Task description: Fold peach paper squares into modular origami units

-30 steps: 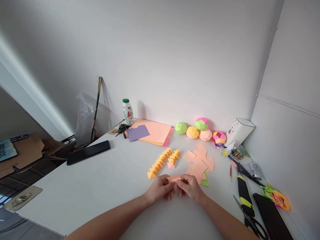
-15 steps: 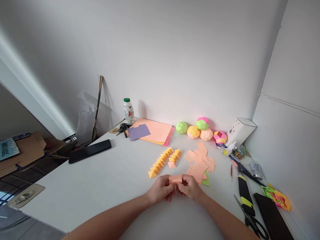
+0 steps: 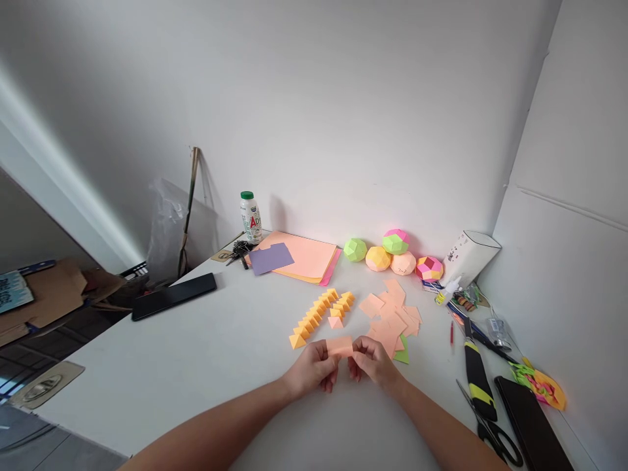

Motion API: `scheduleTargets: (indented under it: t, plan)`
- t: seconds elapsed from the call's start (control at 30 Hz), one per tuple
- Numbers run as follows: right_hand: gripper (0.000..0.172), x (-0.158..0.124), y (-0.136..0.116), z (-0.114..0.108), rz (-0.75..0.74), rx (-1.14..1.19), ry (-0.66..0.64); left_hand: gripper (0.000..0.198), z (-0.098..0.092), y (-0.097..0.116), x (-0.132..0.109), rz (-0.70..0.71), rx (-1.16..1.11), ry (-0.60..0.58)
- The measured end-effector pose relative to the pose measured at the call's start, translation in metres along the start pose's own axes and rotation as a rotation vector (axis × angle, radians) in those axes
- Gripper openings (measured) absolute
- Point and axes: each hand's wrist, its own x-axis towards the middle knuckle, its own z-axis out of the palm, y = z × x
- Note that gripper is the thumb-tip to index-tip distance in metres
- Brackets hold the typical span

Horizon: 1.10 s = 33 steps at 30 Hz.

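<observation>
Both my hands pinch a small peach paper piece [image 3: 340, 345] just above the white table [image 3: 196, 353]. My left hand [image 3: 314, 371] grips its left end, my right hand [image 3: 373, 362] its right end, fingers closed on it. Right behind the hands runs a row of folded orange paper triangles [image 3: 318, 314], with one peach triangle [image 3: 335, 322] beside it. A loose pile of peach paper squares [image 3: 392, 314] lies to the right, over a green piece [image 3: 403, 355].
Several paper balls [image 3: 392, 252] line the wall, next to a stack of coloured sheets [image 3: 299, 257], a small bottle [image 3: 250, 218] and keys [image 3: 239, 251]. A dark phone [image 3: 173, 296] lies left. A utility knife [image 3: 477, 379], scissors [image 3: 490, 432] and another dark device [image 3: 532, 425] lie right.
The paper piece between my fingers now shows taller and wider, lifted slightly. My hands stay together in about the same place.
</observation>
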Motion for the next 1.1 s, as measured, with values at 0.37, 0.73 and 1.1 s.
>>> scheduleTargets:
  t: [0.37,0.73,1.1]
  plan:
    - [0.009,-0.002,0.000,0.010,-0.005,-0.084,-0.036,0.003,0.003,-0.004,0.002,0.021,0.010,-0.043]
    - [0.002,-0.001,0.004,0.002,0.016,-0.059,0.004,0.012,0.003,0.002,-0.001,0.017,0.069,-0.057]
    - [0.016,-0.001,0.002,-0.003,-0.036,0.041,-0.048,0.013,0.000,0.000,0.000,0.010,0.018,-0.039]
